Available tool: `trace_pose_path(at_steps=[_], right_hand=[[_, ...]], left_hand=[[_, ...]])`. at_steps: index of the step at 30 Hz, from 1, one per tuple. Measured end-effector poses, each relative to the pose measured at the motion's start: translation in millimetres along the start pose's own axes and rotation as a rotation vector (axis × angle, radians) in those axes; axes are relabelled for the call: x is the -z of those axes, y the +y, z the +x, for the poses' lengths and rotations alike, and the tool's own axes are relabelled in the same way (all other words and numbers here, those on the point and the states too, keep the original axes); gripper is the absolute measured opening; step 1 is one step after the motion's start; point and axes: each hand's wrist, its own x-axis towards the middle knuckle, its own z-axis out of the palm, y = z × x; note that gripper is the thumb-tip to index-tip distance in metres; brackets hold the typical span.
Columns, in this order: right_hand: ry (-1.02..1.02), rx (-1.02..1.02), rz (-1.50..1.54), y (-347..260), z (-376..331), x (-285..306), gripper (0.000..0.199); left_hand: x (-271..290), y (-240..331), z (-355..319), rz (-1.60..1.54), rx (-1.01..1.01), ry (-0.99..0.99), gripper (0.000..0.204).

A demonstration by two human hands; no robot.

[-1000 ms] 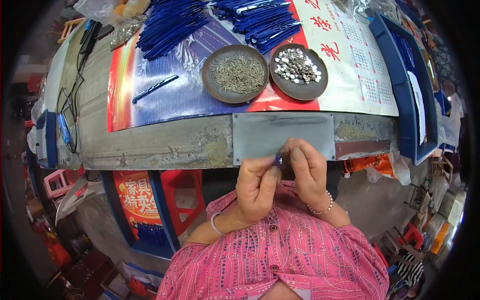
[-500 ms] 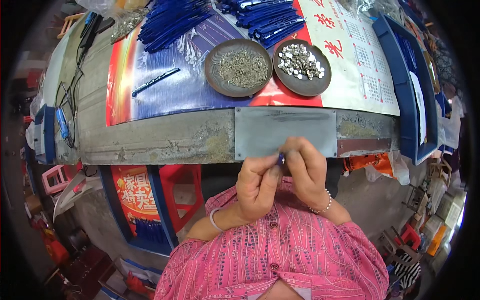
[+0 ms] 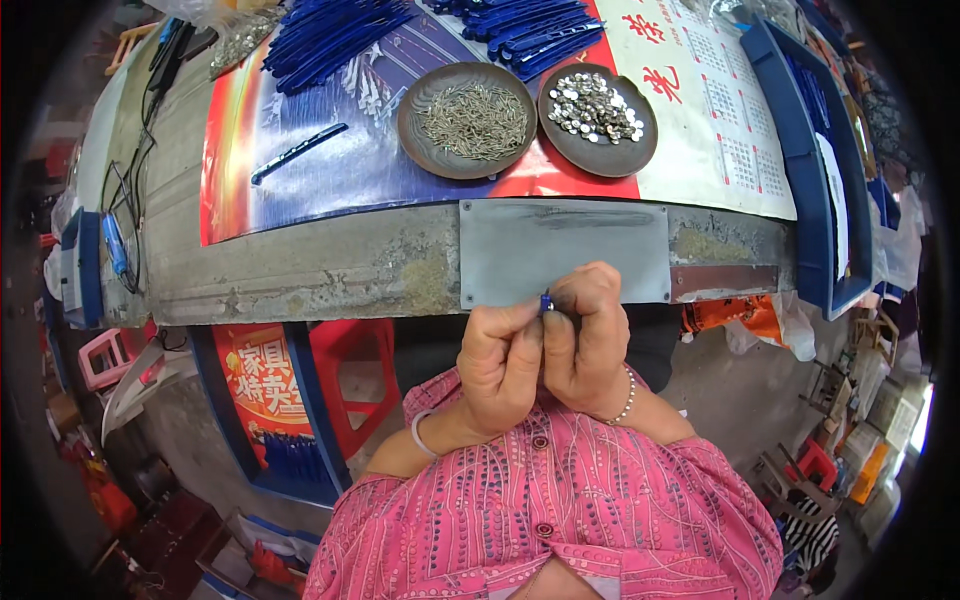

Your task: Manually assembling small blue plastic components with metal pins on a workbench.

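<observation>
In front of my chest, close to the table edge, both hands meet around a small dark-blue piece (image 3: 546,302) with a pale spot on its end. Most of its length is hidden behind the fingers. My left hand (image 3: 500,362) pinches it between thumb and forefinger; my right hand (image 3: 590,335) is closed on its other side. Just beyond the fingers is a grey metal plate (image 3: 565,250) fixed to the table edge. Farther back stand a dark round dish (image 3: 408,135) of thin metal pins and another dish (image 3: 640,158) of small shiny discs.
A single slim blue strip (image 3: 298,153) lies on the printed sheet at left. Bundles of blue strips (image 3: 335,40) are piled at the back. Blue trays stand at right (image 3: 805,190) and below the table (image 3: 330,420). A red stool (image 3: 355,375) is under the edge.
Both hands have shifted slightly left in view, along with the table scene. The right hand's fingers have curled closer in, and the blue piece now points more upright between the fingertips.
</observation>
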Motion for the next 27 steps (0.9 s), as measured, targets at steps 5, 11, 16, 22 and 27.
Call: trace_pose_path(at_steps=[5,11,16,22,27], right_hand=[[-0.124,-0.645,0.563,-15.8,9.0,11.1,0.016],[-0.186,-0.173,0.286,-1.8,22.2,7.5,0.015],[-0.077,0.128,0.101,-3.5,15.4,-15.4,0.018],[-0.164,-0.569,0.490,-25.5,12.7,-14.3,0.010],[-0.143,0.028,0.243,-24.5,15.2,-25.6,0.015]], left_hand=[[4.3,-4.1,0.9,-0.104,0.082,-0.068,0.023],[2.4,11.2,3.6,-0.254,0.146,-0.009,0.023],[15.6,6.5,-0.1,-0.046,-0.030,0.011,0.023],[27.0,12.1,-11.9,-0.130,-0.025,-0.028,0.023],[35.2,16.4,-9.0,-0.075,-0.066,0.018,0.020]])
